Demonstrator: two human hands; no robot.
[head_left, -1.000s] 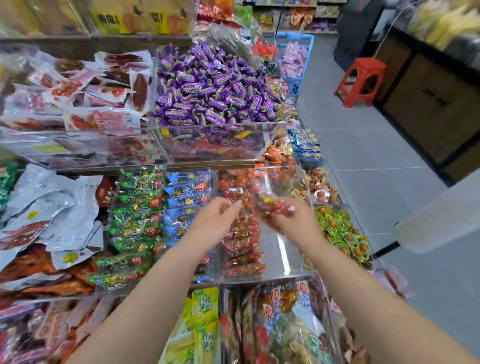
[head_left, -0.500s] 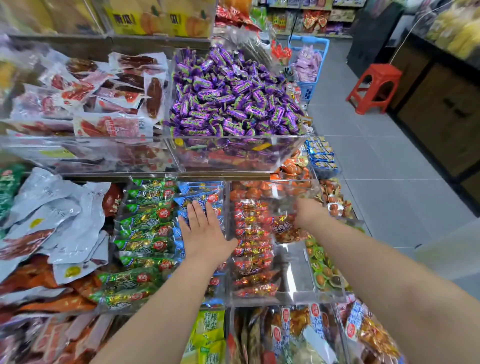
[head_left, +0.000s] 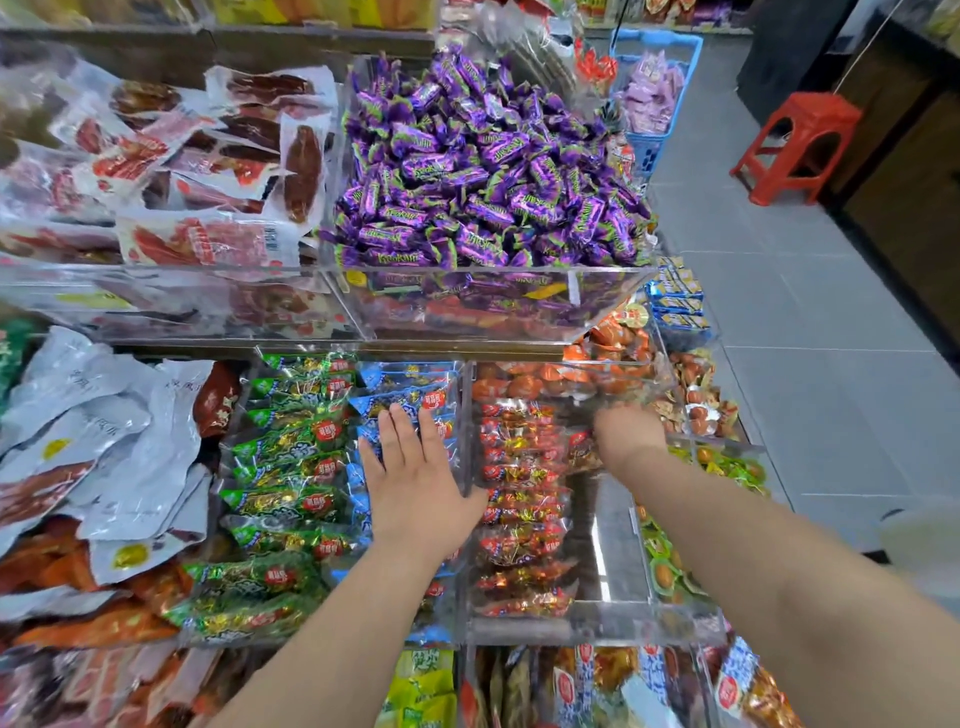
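Shop shelving (head_left: 322, 347), head view, both hands at lower tier.
Noted left hand (head_left: 421, 483) flat, fingers straight, pressing blue-wrapped snack packets (head_left: 400, 374). Found right hand (head_left: 626, 439) down in clear acrylic bin (head_left: 597, 623) among red-wrapped snack packets (head_left: 519, 499); fingers hidden, cannot tell grip.

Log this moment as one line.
left hand flat on blue packets | right hand down among red packets, grip hidden | clear bin partly filled
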